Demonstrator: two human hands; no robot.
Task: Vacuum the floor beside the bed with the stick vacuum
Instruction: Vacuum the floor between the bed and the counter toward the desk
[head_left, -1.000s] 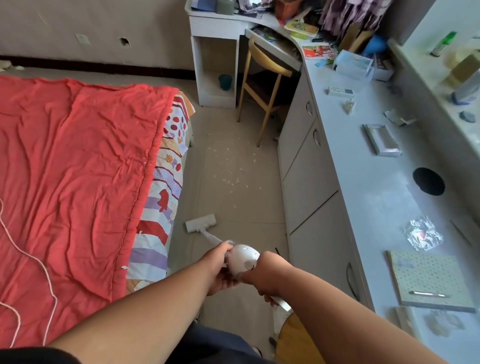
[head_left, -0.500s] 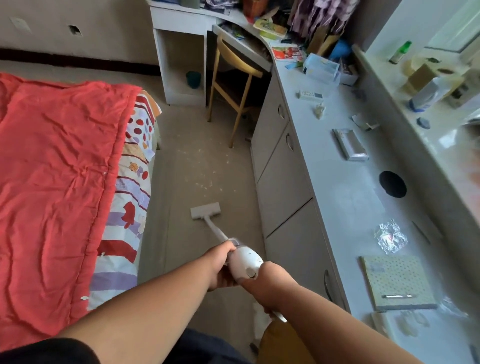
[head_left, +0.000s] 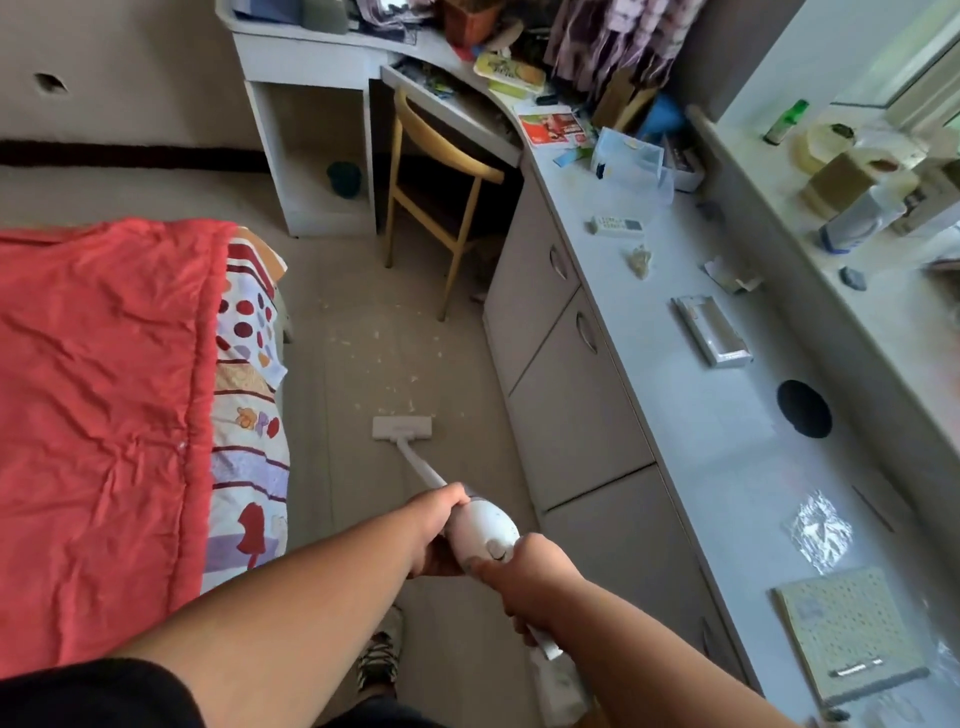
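Note:
I hold a white stick vacuum with both hands. My left hand grips the front of its rounded body where the tube starts. My right hand is closed on the handle behind the body. The tube slants down and forward to the flat white floor head, which rests on the beige floor between the bed and the cabinets. Small pale crumbs lie scattered on the floor just beyond the head. The bed has a red quilt and a patterned sheet hanging over its edge.
A long grey counter with cabinet doors runs along the right of the aisle. A wooden chair stands at the far end under a cluttered white desk. My shoe shows below my arms.
The floor head has slid forward and to the right, away from the bed edge toward the aisle's middle and the crumbs. My view has shifted left to right across the room. Both hands keep their grip.

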